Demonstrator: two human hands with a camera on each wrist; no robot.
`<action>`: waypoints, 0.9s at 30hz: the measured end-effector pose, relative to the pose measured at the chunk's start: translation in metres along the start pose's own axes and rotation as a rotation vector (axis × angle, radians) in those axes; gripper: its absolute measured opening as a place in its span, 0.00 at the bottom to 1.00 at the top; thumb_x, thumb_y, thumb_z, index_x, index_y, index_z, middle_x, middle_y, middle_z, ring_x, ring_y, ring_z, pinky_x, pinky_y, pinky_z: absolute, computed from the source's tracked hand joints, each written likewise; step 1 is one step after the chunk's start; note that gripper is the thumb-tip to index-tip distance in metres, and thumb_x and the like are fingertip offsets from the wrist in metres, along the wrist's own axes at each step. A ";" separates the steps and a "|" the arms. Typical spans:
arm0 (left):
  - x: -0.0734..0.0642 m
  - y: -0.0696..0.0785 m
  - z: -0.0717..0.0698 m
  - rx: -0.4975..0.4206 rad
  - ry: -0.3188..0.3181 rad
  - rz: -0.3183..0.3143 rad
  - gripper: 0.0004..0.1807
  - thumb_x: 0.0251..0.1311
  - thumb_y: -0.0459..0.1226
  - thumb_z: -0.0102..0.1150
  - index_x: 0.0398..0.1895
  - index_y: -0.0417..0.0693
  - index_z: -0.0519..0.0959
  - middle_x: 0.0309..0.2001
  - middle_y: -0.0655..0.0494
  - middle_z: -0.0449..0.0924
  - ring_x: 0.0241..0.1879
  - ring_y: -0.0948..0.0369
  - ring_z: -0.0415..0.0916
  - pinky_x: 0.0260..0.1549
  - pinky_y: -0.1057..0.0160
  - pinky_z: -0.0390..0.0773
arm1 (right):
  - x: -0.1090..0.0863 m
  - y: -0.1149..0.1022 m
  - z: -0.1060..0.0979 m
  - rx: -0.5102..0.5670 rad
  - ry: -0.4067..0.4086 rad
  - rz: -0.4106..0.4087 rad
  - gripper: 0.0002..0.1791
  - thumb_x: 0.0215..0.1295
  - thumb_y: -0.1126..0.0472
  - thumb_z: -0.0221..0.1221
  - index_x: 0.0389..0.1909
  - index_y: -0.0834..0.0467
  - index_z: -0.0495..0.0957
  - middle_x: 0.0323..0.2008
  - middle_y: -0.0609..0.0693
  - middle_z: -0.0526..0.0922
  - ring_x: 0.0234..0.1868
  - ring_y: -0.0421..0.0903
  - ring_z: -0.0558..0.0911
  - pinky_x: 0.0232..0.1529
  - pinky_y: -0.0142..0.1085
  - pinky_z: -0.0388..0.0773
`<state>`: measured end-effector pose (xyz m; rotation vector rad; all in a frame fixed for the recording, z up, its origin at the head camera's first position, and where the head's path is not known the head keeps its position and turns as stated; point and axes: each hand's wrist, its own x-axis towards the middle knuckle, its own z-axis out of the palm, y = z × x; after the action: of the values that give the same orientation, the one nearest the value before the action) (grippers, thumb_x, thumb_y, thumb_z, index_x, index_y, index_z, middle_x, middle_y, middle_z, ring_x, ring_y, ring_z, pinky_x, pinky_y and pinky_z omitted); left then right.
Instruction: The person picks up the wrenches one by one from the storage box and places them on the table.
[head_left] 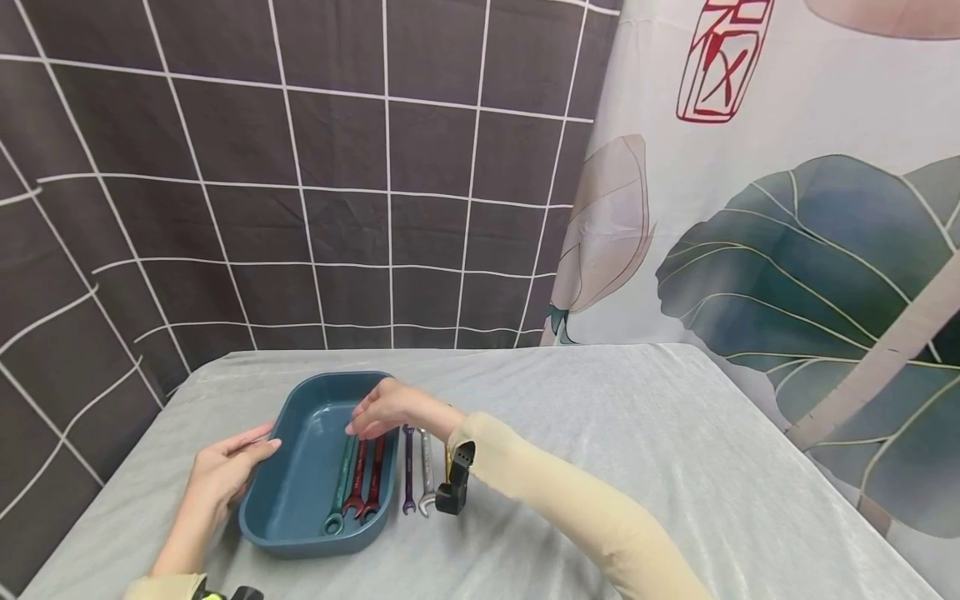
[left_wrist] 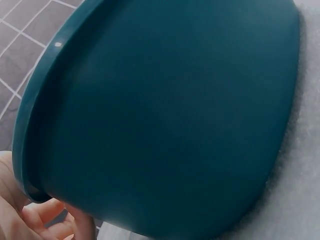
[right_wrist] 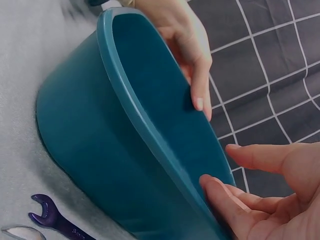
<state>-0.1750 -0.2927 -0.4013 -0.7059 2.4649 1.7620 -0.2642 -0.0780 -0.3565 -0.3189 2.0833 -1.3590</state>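
Note:
A blue-teal plastic bin stands on the cloth. My left hand holds its left rim, thumb over the edge and fingers outside. Inside, along the right wall, lie a green wrench, a red wrench and a darker red wrench. Above their far ends is my right hand, over the bin's right side. In the right wrist view, the thumb and fingers of this hand are apart, with nothing visible between them. The left wrist view shows mostly the bin's outer wall.
Right of the bin, a purple wrench and a silver wrench lie side by side on the grey cloth. A yellow piece beside them is mostly hidden by my right forearm. Patterned curtains hang behind.

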 end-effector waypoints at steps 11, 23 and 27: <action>-0.001 0.000 0.002 0.009 0.024 0.011 0.36 0.48 0.48 0.63 0.61 0.47 0.67 0.27 0.80 0.76 0.25 0.77 0.70 0.21 0.69 0.72 | 0.007 0.000 0.003 -0.024 -0.029 0.003 0.13 0.48 0.69 0.64 0.37 0.68 0.78 0.31 0.61 0.84 0.32 0.49 0.85 0.34 0.32 0.82; 0.001 -0.001 0.002 0.010 0.019 0.017 0.35 0.48 0.48 0.63 0.61 0.47 0.68 0.28 0.79 0.76 0.24 0.77 0.69 0.21 0.69 0.72 | 0.014 -0.004 0.009 -0.127 -0.040 0.006 0.11 0.49 0.71 0.63 0.36 0.70 0.79 0.36 0.59 0.85 0.35 0.50 0.84 0.35 0.33 0.82; 0.000 -0.001 0.002 -0.005 0.015 0.020 0.35 0.48 0.47 0.63 0.61 0.46 0.68 0.30 0.77 0.77 0.24 0.76 0.70 0.20 0.68 0.71 | 0.013 -0.003 0.013 -0.151 -0.047 0.012 0.13 0.49 0.68 0.64 0.37 0.69 0.80 0.38 0.58 0.84 0.36 0.49 0.84 0.37 0.34 0.82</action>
<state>-0.1755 -0.2916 -0.4024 -0.7005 2.4867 1.7769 -0.2667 -0.0953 -0.3616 -0.3977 2.1495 -1.1781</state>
